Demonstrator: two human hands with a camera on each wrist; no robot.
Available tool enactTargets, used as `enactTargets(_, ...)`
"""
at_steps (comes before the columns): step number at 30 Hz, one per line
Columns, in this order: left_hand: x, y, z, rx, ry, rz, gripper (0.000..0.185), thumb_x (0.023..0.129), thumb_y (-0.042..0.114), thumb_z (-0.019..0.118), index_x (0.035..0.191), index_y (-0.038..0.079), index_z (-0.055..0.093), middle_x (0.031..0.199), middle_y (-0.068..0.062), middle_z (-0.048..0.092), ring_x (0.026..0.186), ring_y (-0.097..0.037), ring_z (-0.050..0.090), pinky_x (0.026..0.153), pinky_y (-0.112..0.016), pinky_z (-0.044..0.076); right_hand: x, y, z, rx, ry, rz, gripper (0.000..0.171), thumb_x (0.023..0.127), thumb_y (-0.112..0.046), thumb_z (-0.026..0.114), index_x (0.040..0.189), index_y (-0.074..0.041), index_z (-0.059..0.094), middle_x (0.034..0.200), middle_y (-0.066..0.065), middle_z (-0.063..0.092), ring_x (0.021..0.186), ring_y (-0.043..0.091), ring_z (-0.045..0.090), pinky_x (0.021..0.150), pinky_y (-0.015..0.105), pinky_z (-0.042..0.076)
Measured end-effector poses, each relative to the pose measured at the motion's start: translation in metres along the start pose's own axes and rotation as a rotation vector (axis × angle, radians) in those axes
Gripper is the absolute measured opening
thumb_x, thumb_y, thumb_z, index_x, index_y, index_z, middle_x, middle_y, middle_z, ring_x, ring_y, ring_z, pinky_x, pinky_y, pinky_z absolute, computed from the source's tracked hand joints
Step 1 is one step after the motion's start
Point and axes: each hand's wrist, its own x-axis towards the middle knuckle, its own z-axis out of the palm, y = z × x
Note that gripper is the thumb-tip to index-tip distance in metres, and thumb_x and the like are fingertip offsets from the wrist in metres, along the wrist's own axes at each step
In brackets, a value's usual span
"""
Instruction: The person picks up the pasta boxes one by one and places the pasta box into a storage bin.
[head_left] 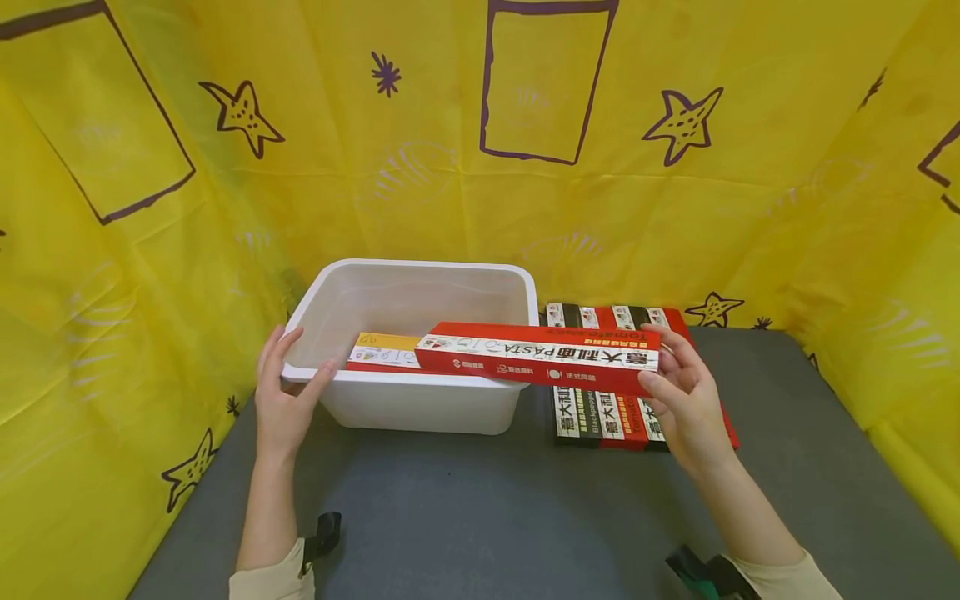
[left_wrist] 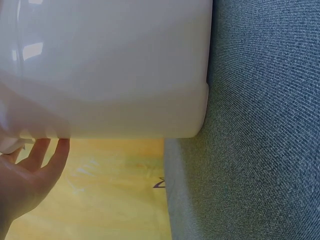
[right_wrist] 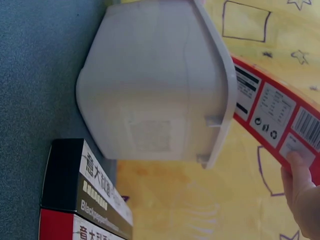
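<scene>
Right now the right hand (head_left: 686, 400) pinches one end of the red pasta box (head_left: 536, 358), thumb under, fingers on top, so the box hangs level over the front rim of the tub (head_left: 420, 379), its far end already past the rim. Left hand (head_left: 281, 400) is spread open, thumb & fingertips resting on the tub's front-left corner.

Risks, as I judge them: the box is long & held at one end only, so the free end could sag & catch the rim, or twist out of the pinch. It looks nearly as long as the tub inside, so it may jam at an angle vs lying flat. A yellow box (head_left: 386, 350) already lies in the tub, and the red one could land crooked on it. With only a light touch from the left hand, a knock could shift the tub on the mat (head_left: 480, 517).

Right of the tub, a stack of red/black boxes (head_left: 600, 417) lies flat.

Views: head cam shows both hands & the tub's inside. Right wrist cam shows the red box's underside w/ barcode (right_wrist: 307, 127) & the tub's outer wall; left wrist cam shows fingertips (left_wrist: 62, 147) at the tub wall. Behind the tub: yellow star cloth (head_left: 675, 208).
</scene>
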Motion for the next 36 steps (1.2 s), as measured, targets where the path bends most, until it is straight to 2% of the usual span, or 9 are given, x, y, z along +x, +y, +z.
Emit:
enactTargets(7,0.0,-0.001,0.0,-0.007,0.003,0.001,0.063,0.082,0.017,0.076,0.141,0.02,0.053,0.154,0.009,0.03,0.138,-0.019,0.03,0.1,-0.056,0.036,0.008,0.004,0.007,-0.024,0.0,0.043,0.045,0.095,0.001,0.052,0.138,-0.007,0.044,0.127,0.007,0.053,0.111,0.022,0.051,0.085,0.029,0.054)
enactTargets(14,0.0,0.0,-0.001,-0.011,0.0,-0.009,0.064,0.082,0.018,0.076,0.141,0.02,0.052,0.155,0.01,0.03,0.139,-0.02,0.029,0.102,-0.059,0.035,0.02,0.011,0.011,-0.123,0.009,0.079,0.054,0.093,0.0,0.059,0.145,-0.004,0.042,0.139,0.008,0.045,0.12,0.021,0.049,0.091,0.028,0.05)
enactTargets(20,0.0,0.0,0.0,-0.008,0.001,0.003,0.062,0.083,0.018,0.076,0.141,0.02,0.053,0.154,0.009,0.03,0.138,-0.019,0.03,0.101,-0.055,0.036,0.031,0.018,0.014,-0.146,-0.01,0.056,0.057,0.092,0.0,0.061,0.146,-0.002,0.041,0.141,0.008,0.046,0.123,0.021,0.049,0.091,0.027,0.05)
enactTargets(29,0.0,0.0,0.0,-0.007,-0.001,0.007,0.063,0.082,0.017,0.076,0.141,0.019,0.053,0.154,0.009,0.031,0.138,-0.019,0.031,0.102,-0.05,0.037,0.043,0.023,0.02,-0.217,-0.018,0.06,0.057,0.09,-0.002,0.067,0.142,-0.007,0.046,0.139,0.008,0.049,0.121,0.021,0.05,0.09,0.025,0.05)
enactTargets(36,0.0,0.0,0.0,0.004,0.002,0.008,0.062,0.083,0.018,0.076,0.141,0.02,0.053,0.154,0.01,0.031,0.138,-0.018,0.03,0.101,-0.049,0.038,0.048,0.027,0.029,-0.372,-0.039,0.055,0.06,0.087,-0.009,0.072,0.141,-0.007,0.048,0.137,0.008,0.053,0.123,0.019,0.05,0.088,0.026,0.051)
